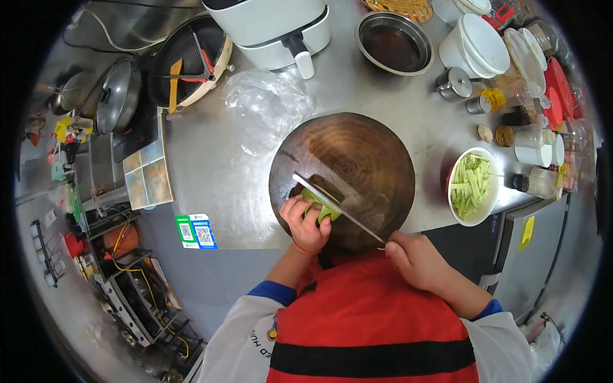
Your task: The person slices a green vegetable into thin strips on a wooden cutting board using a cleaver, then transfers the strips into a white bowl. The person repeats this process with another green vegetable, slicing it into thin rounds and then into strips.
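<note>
A round wooden chopping block (373,158) stands at the counter's near edge. On its near left part my left hand (306,225) presses down on a piece of green vegetable (329,214), fingers curled over it. My right hand (414,258) grips the handle end of a kitchen knife (357,221), whose blade runs up and left across the block. The blade lies against the far side of the green piece, seen almost edge-on. Whether it is cutting into the piece cannot be told. The knife handle is mostly hidden by my fingers.
A white bowl (489,203) of green vegetable strips (469,186) sits right of the block. Clear plastic bags (268,105) lie behind it on the left. Farther back are a metal bowl of dark liquid (395,45), a white air fryer (278,28) and several seasoning jars (522,136).
</note>
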`<state>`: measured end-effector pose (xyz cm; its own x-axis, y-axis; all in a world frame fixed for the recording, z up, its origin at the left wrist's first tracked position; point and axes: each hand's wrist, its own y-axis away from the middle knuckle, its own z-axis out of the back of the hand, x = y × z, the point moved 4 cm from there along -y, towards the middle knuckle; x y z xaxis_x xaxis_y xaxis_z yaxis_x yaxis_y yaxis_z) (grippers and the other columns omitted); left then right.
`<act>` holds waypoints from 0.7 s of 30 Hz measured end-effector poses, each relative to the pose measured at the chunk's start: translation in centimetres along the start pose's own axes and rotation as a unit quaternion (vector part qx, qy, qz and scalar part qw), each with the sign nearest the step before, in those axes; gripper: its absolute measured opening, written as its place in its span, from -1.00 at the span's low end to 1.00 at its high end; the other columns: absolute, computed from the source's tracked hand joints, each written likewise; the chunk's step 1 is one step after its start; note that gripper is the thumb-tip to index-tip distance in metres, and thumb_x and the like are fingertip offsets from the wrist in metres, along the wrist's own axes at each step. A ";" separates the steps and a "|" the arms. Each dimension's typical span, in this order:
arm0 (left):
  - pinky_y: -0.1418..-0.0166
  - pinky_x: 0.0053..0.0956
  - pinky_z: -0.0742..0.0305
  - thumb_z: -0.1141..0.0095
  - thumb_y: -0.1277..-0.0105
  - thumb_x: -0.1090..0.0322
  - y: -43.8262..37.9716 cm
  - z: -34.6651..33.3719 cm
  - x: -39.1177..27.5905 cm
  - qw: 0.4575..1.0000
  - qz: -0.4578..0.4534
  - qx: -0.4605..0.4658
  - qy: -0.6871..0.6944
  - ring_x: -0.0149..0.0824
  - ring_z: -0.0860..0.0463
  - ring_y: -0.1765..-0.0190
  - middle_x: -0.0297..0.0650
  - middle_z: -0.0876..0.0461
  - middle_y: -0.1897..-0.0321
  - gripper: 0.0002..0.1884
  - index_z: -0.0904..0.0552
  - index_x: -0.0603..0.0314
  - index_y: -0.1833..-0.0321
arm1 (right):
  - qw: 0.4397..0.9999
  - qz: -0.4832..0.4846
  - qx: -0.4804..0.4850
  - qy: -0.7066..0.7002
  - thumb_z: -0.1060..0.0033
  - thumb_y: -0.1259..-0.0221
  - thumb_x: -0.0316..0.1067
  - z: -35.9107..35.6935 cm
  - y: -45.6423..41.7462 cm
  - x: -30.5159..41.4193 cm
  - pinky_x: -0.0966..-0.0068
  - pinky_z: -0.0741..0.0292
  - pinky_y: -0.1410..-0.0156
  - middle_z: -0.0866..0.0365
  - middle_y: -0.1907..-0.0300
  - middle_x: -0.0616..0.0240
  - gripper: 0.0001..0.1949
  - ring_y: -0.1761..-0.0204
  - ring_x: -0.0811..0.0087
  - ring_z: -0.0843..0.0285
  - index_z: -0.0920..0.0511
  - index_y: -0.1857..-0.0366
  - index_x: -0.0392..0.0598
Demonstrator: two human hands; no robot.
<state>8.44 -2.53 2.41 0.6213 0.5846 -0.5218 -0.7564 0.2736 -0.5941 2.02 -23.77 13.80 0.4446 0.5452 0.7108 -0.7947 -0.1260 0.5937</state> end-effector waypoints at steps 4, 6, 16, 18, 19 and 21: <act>0.05 -0.15 -0.38 -0.01 -0.35 0.00 -1.6 -0.2 -0.2 0.999 0.031 0.020 0.004 -0.02 -0.54 0.12 -0.12 -0.58 0.23 -0.62 -0.64 0.21 0.31 | 0.996 -0.028 0.054 0.059 0.02 -0.44 -0.03 0.2 1.1 1.2 -0.01 -0.50 0.13 -0.64 0.38 -0.13 -0.61 0.26 -0.18 -0.61 -0.51 0.21 -0.24; 0.18 -0.18 -0.39 -0.05 -0.32 0.02 -2.1 -0.3 -0.4 1.000 0.027 -0.003 -0.016 -0.03 -0.57 0.25 -0.12 -0.60 0.31 -0.63 -0.66 0.23 0.32 | 0.995 -0.025 0.062 0.075 0.01 -0.43 -0.01 0.1 1.4 1.3 0.00 -0.51 0.14 -0.64 0.36 -0.12 -0.61 0.26 -0.16 -0.61 -0.50 0.19 -0.23; 0.28 -0.24 -0.39 -0.22 -0.20 0.06 0.7 -1.8 1.1 0.992 0.087 0.012 0.090 -0.09 -0.58 0.36 -0.19 -0.63 0.37 -0.71 -0.70 0.16 0.37 | 0.991 -0.019 0.060 0.120 -0.09 -0.37 0.02 -0.2 1.5 1.2 0.09 -0.56 0.23 -0.60 0.46 -0.05 -0.59 0.33 -0.07 -0.64 -0.49 0.21 -0.23; 0.26 -0.24 -0.39 -0.23 -0.19 0.06 1.7 -1.9 1.1 0.989 0.095 0.019 0.108 -0.09 -0.58 0.34 -0.20 -0.64 0.36 -0.71 -0.70 0.15 0.37 | 0.991 -0.010 0.054 0.124 -0.11 -0.36 0.02 -0.2 1.3 1.5 0.11 -0.56 0.27 -0.59 0.48 -0.04 -0.59 0.36 -0.05 -0.64 -0.49 0.22 -0.22; 0.25 -0.24 -0.39 -0.23 -0.19 0.06 2.0 -1.9 1.2 0.988 0.099 0.022 0.115 -0.09 -0.58 0.34 -0.20 -0.64 0.36 -0.72 -0.70 0.15 0.36 | 0.991 -0.008 0.052 0.124 -0.12 -0.36 0.02 -0.3 1.2 1.4 0.11 -0.56 0.27 -0.59 0.48 -0.03 -0.59 0.37 -0.05 -0.64 -0.49 0.23 -0.22; 0.23 -0.23 -0.39 -0.24 -0.19 0.06 2.5 -2.1 1.3 0.986 0.105 0.024 0.125 -0.09 -0.58 0.32 -0.21 -0.64 0.36 -0.72 -0.71 0.14 0.36 | 0.991 -0.003 0.048 0.126 -0.12 -0.35 0.03 -0.4 1.0 1.3 0.11 -0.57 0.29 -0.59 0.50 -0.02 -0.59 0.39 -0.05 -0.63 -0.49 0.23 -0.21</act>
<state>7.78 -2.68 -0.98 0.4767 0.4274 -0.7681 -0.8787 0.2064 -0.4305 1.61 -22.88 15.19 0.3229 0.7338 0.5977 -0.7440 -0.1935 0.6395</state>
